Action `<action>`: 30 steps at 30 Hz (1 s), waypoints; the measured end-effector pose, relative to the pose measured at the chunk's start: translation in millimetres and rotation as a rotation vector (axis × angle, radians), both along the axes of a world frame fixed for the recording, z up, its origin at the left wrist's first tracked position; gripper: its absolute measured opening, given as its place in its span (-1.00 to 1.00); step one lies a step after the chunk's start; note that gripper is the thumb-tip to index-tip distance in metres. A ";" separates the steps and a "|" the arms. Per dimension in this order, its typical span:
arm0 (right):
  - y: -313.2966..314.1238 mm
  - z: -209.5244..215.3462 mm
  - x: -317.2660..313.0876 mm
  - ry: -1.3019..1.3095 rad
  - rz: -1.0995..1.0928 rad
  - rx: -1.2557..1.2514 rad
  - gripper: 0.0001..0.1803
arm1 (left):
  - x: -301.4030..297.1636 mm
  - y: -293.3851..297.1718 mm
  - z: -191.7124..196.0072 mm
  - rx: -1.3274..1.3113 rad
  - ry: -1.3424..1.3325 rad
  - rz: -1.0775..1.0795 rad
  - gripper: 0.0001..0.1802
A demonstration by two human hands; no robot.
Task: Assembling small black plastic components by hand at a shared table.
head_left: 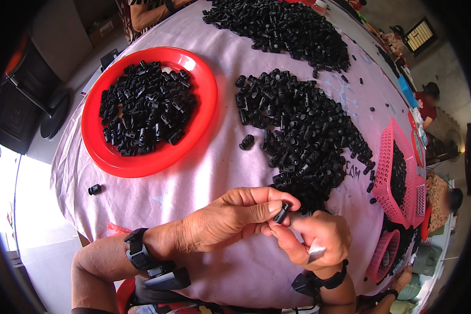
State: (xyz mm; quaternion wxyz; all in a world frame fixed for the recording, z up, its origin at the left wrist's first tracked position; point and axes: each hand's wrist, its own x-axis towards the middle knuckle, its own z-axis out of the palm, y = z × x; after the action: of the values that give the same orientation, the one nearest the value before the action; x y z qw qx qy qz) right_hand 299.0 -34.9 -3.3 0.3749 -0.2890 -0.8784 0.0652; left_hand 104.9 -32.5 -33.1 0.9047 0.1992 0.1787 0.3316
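One red plate (204, 112), two pink baskets (390, 157), countless black plastic pieces (298, 120)

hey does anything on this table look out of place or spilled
A few black plastic parts lie apart from the heaps: one near the table's left edge beside the red plate, another between the plate and the big pile. Nothing looks damaged.
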 end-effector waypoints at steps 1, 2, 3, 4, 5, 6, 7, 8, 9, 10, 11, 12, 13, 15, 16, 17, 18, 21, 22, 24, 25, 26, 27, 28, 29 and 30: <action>-1.3 5.4 -2.9 0.065 -0.066 -0.131 -0.49 | -0.9 -0.6 -1.0 -0.001 -0.017 0.002 -0.68; -1.7 7.9 -4.6 0.129 -0.132 -0.263 -0.47 | -1.5 -1.0 -1.8 -0.001 -0.034 0.005 -0.67; -0.3 5.3 -4.3 0.154 -0.131 -0.320 -0.47 | -1.3 -1.1 -1.9 -0.003 -0.034 0.006 -0.67; 0.9 3.2 -4.7 0.153 -0.133 -0.320 -0.47 | -0.5 -0.6 -1.6 0.015 -0.043 0.007 -0.67; 2.0 1.1 -5.5 0.157 -0.113 -0.314 -0.48 | 0.0 0.0 -1.6 0.033 -0.053 0.009 -0.67; 2.8 -0.2 -5.9 0.161 -0.094 -0.308 -0.49 | -0.2 0.4 -1.9 0.032 -0.054 0.008 -0.67; 3.4 -0.5 -5.6 0.160 -0.093 -0.309 -0.49 | -0.9 0.6 -2.0 0.018 -0.002 0.006 -0.67; 4.1 -0.6 -4.5 0.126 -0.091 -0.259 -0.49 | -1.4 1.0 -2.2 0.004 0.050 0.003 -0.66; 4.7 -1.0 -4.0 0.092 -0.089 -0.208 -0.49 | -1.7 1.5 -2.0 0.003 0.050 0.004 -0.66; 5.3 -2.5 -4.1 0.094 -0.088 -0.208 -0.49 | -2.1 2.0 -0.8 0.049 0.070 0.010 -0.67; 6.2 -4.8 -4.2 0.091 -0.081 -0.154 -0.49 | -2.3 2.3 0.5 0.095 0.091 0.017 -0.67; 6.5 -5.9 -4.2 0.089 -0.073 -0.100 -0.49 | -2.3 2.3 1.8 0.096 0.093 0.017 -0.67; 6.3 -6.1 -4.1 0.088 -0.073 -0.101 -0.49 | -2.1 2.4 2.5 0.140 0.141 0.021 -0.67; 5.5 -6.2 -3.6 0.039 -0.087 -0.068 -0.49 | -1.9 2.2 2.4 0.184 0.189 0.025 -0.67; 5.1 -5.5 -3.1 0.038 -0.088 -0.068 -0.49 | -1.5 2.0 2.3 0.202 0.184 0.038 -0.67; 4.6 -4.6 -2.8 0.040 -0.096 -0.075 -0.49 | -1.1 1.8 2.2 0.221 0.178 0.050 -0.67; 4.3 -4.0 -2.3 0.042 -0.103 -0.083 -0.49 | -1.0 1.5 2.5 0.221 0.178 0.050 -0.67; 4.5 -4.9 -0.8 0.035 -0.110 -0.069 -0.50 | -1.4 0.6 3.0 0.258 0.217 0.053 -0.66; 4.6 -4.8 -0.2 0.035 -0.110 -0.069 -0.50 | -1.1 0.3 2.8 0.293 0.214 0.060 -0.65; 4.9 -4.4 0.7 0.038 -0.099 -0.073 -0.50 | -1.0 0.0 2.6 0.329 0.212 0.067 -0.63; 5.0 -4.6 1.1 0.038 -0.100 -0.073 -0.50 | -0.7 0.1 2.4 0.338 0.214 0.065 -0.63; 5.2 -5.0 1.5 0.039 -0.099 -0.073 -0.51 | -0.5 0.1 2.1 0.346 0.215 0.062 -0.62; 5.4 -5.4 1.8 0.041 -0.099 -0.073 -0.51 | 0.0 -0.5 0.2 0.347 0.215 0.062 -0.62; 5.7 -5.5 1.5 0.041 -0.099 -0.071 -0.51 | 0.5 -1.3 -2.4 0.356 0.175 0.079 -0.62; 6.2 -5.6 1.1 0.062 -0.098 -0.068 -0.52 | 0.6 -1.7 -3.6 0.365 0.135 0.097 -0.63; 6.5 -5.5 0.8 0.082 -0.096 -0.064 -0.53 | -0.2 -1.7 -3.1 0.367 0.136 0.097 -0.63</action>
State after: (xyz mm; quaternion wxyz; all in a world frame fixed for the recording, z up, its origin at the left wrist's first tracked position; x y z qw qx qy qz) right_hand 299.7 -28.4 -8.8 0.4039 -0.3399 -0.8449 0.0868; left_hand 104.7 -34.2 -36.2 0.8221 0.3737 0.1852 0.3875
